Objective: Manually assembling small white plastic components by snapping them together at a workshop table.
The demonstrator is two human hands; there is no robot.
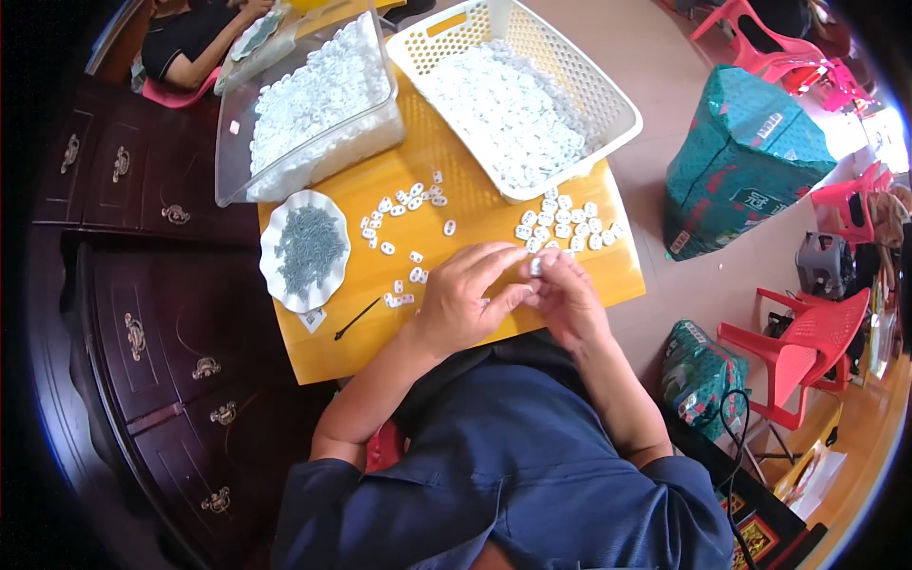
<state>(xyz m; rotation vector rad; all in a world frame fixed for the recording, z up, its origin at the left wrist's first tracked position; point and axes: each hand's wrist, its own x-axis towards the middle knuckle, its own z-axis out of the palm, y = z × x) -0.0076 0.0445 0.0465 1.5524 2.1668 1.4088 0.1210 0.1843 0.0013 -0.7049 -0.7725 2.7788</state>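
Observation:
Over the near edge of the yellow table (456,342), my two hands meet at the fingertips. My right hand (573,309) pinches a small white plastic piece (536,267). The thumb and forefinger of my left hand (464,296) close in on the same piece from the other side; their tips partly cover it. Just beyond my right hand lies a cluster of white oval pieces with dark holes (564,226). More such pieces (414,198) are scattered beyond my left hand. A scalloped white dish (270,271) holds small grey screw-like parts (309,249).
A transparent bin (228,171) and a perforated white basket (622,123), both full of white pieces, stand at the back. A thin black tool (357,319) lies left. Green sacks (736,176) and a red chair (798,356) are right; dark drawers (133,332) flank the left. Another person (190,43) sits far left.

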